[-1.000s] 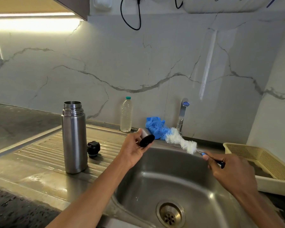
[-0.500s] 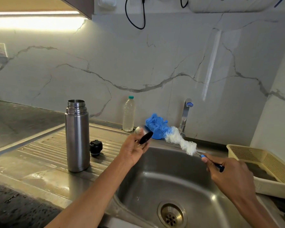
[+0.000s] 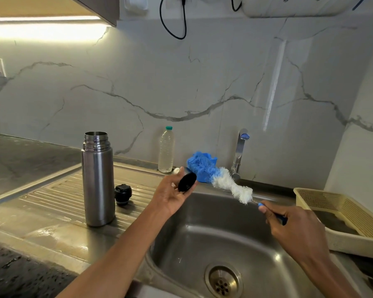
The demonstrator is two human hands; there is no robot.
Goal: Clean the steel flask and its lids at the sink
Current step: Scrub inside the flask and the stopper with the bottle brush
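The steel flask (image 3: 97, 181) stands upright and uncapped on the ribbed drainboard left of the sink (image 3: 213, 233). A small black stopper lid (image 3: 123, 194) lies beside its base. My left hand (image 3: 172, 195) holds the steel cup lid (image 3: 187, 182) over the sink's left rim, its black inside facing me. My right hand (image 3: 297, 229) grips the blue handle of a bottle brush (image 3: 220, 178); its white and blue bristles point up-left, the tip just right of the cup lid.
A clear plastic water bottle (image 3: 166, 150) and the tap (image 3: 239, 153) stand at the back of the sink. A beige plastic basket (image 3: 353, 220) sits on the counter to the right. The drain (image 3: 223, 280) lies at the basin bottom. The drainboard is wet.
My left hand has turned the cup lid so more of its black inside faces me. The brush stays nearly still beside it.
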